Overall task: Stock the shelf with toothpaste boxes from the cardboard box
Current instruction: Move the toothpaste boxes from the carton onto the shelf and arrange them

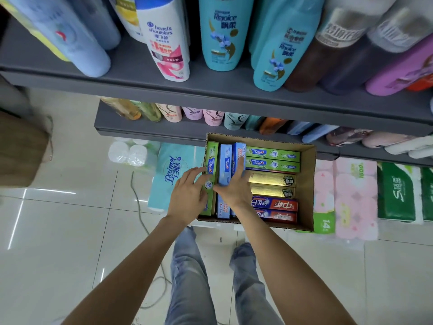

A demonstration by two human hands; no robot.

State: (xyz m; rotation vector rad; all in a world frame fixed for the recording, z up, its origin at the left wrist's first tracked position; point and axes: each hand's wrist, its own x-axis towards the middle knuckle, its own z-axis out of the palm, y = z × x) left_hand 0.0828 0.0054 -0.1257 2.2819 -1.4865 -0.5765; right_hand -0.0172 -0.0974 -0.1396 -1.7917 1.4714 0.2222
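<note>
An open cardboard box sits on the floor below the shelves, holding several toothpaste boxes. A green toothpaste box stands on edge at its left wall, and two blue toothpaste boxes stand beside it. More green, gold and red-and-blue boxes lie flat on the right. My left hand rests with straight fingers on the green box. My right hand reaches in, its thumb and fingers spread around the blue boxes.
Grey shelves above carry shampoo bottles. Tissue packs and toilet paper packs flank the cardboard box on the tiled floor. A cable trails across the tiles near my legs.
</note>
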